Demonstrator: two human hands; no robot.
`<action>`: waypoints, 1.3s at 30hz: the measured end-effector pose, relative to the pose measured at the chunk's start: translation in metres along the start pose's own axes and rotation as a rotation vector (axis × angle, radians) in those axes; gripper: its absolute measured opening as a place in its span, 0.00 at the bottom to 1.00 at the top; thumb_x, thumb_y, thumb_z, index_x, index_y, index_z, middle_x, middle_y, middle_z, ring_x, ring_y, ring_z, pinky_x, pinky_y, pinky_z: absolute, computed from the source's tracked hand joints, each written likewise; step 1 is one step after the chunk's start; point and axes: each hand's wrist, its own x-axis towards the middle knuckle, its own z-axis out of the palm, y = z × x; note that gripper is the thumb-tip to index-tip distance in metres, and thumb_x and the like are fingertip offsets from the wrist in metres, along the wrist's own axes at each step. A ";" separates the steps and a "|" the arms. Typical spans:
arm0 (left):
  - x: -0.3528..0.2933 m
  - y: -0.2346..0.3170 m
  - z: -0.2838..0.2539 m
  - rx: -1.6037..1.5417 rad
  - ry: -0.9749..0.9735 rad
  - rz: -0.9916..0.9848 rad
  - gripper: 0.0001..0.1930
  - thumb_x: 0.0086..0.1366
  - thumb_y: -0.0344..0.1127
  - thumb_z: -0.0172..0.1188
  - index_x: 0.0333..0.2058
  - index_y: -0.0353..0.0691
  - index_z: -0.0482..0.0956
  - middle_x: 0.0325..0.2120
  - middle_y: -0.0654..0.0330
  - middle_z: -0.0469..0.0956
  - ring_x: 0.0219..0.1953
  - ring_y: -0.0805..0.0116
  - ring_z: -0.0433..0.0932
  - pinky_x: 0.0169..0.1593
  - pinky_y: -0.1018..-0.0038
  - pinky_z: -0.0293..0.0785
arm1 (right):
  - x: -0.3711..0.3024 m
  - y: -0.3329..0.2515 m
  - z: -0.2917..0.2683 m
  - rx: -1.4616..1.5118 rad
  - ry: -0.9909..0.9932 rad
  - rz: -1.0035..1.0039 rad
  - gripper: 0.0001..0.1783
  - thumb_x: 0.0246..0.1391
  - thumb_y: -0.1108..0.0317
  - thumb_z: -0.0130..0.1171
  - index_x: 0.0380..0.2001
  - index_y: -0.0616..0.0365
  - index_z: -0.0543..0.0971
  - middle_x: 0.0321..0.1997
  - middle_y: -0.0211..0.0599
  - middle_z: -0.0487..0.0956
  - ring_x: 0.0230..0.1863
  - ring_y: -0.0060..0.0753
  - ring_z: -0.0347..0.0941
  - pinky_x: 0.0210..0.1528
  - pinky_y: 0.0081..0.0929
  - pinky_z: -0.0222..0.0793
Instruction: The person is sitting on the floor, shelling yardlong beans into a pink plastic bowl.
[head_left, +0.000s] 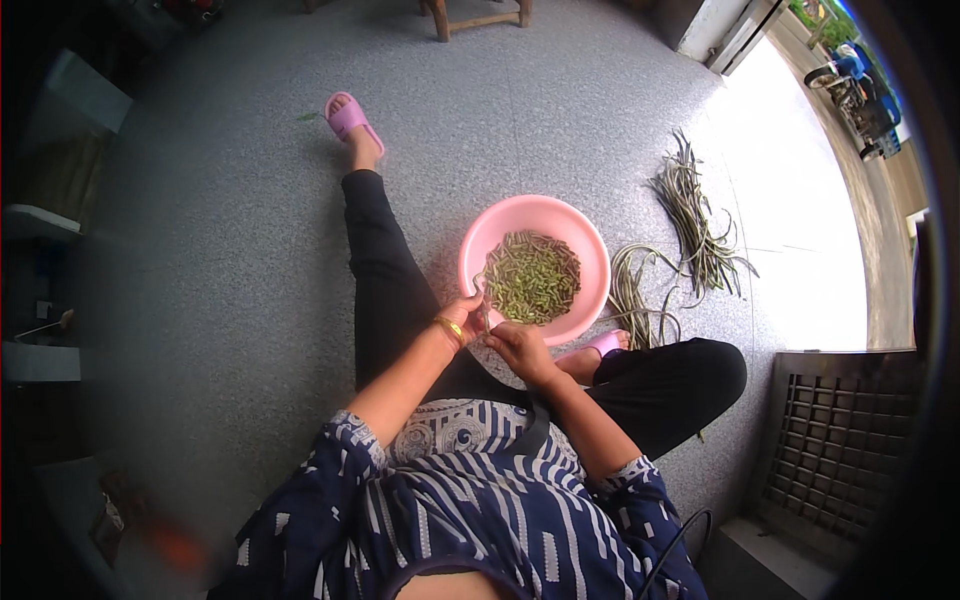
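A pink plastic basin (474,228) sits on the floor in front of me, with many short green pieces of cut long bean (533,280) heaped in it. At the basin's near left rim, my left hand (464,316) is closed around a thin long bean (486,312), whose end pokes up beside the rim. Close by on the right, my right hand (523,350) is also closed, its fingertips pinching the bean's lower part. Right of the basin lies a loose bunch of whole long beans (630,285), and farther off a larger bundle of long beans (697,220).
My legs in black trousers flank the basin, with pink slippers (349,117) on my feet. A wooden stool (478,22) stands at the far side of the grey speckled floor (240,250). At right are a dark lattice panel (840,440) and a doorway with a blue vehicle (860,95) outside.
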 end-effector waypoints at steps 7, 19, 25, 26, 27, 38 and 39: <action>0.013 0.010 -0.004 -0.114 0.241 0.077 0.06 0.58 0.35 0.48 0.27 0.41 0.70 0.21 0.65 0.68 0.18 0.79 0.65 0.17 0.87 0.66 | -0.015 -0.011 0.006 0.385 0.051 -0.054 0.07 0.44 0.67 0.51 0.21 0.60 0.71 0.17 0.33 0.69 0.18 0.31 0.64 0.22 0.23 0.59; -0.012 -0.005 0.013 0.151 -0.122 0.273 0.08 0.57 0.37 0.51 0.32 0.40 0.71 0.21 0.63 0.72 0.18 0.76 0.70 0.22 0.82 0.69 | -0.001 0.029 0.020 0.400 0.179 0.242 0.19 0.50 0.53 0.46 0.22 0.59 0.72 0.13 0.21 0.61 0.14 0.14 0.53 0.13 0.13 0.44; -0.014 0.004 0.011 0.050 -0.055 0.235 0.05 0.53 0.36 0.55 0.28 0.43 0.72 0.21 0.67 0.72 0.18 0.79 0.69 0.21 0.84 0.70 | -0.001 -0.004 -0.014 1.269 -0.075 0.771 0.31 0.50 0.40 0.35 0.26 0.60 0.72 0.18 0.24 0.62 0.16 0.17 0.53 0.13 0.14 0.44; -0.014 0.005 0.009 0.052 -0.055 0.234 0.05 0.53 0.36 0.55 0.28 0.43 0.72 0.21 0.67 0.72 0.18 0.79 0.69 0.21 0.84 0.70 | -0.002 0.000 -0.013 1.271 -0.074 0.771 0.31 0.50 0.40 0.35 0.26 0.60 0.72 0.18 0.24 0.62 0.16 0.17 0.53 0.13 0.14 0.44; -0.013 0.006 0.008 -0.009 -0.056 0.214 0.05 0.53 0.36 0.56 0.28 0.43 0.73 0.21 0.67 0.72 0.18 0.79 0.69 0.21 0.85 0.70 | -0.002 0.004 -0.013 1.277 -0.154 0.720 0.34 0.49 0.38 0.32 0.27 0.60 0.71 0.18 0.26 0.62 0.16 0.18 0.54 0.13 0.13 0.45; -0.024 0.011 0.016 -0.095 -0.024 0.169 0.07 0.52 0.37 0.57 0.26 0.41 0.73 0.18 0.66 0.72 0.17 0.79 0.70 0.21 0.86 0.72 | -0.003 0.002 -0.012 1.395 -0.258 0.618 0.36 0.48 0.37 0.31 0.29 0.63 0.71 0.22 0.32 0.63 0.19 0.20 0.57 0.14 0.13 0.52; -0.025 0.011 0.017 -0.094 -0.025 0.176 0.07 0.52 0.37 0.57 0.25 0.41 0.73 0.18 0.66 0.72 0.17 0.79 0.70 0.21 0.86 0.72 | -0.003 -0.001 -0.013 1.397 -0.246 0.625 0.36 0.49 0.37 0.30 0.30 0.64 0.71 0.23 0.32 0.64 0.19 0.20 0.57 0.14 0.13 0.52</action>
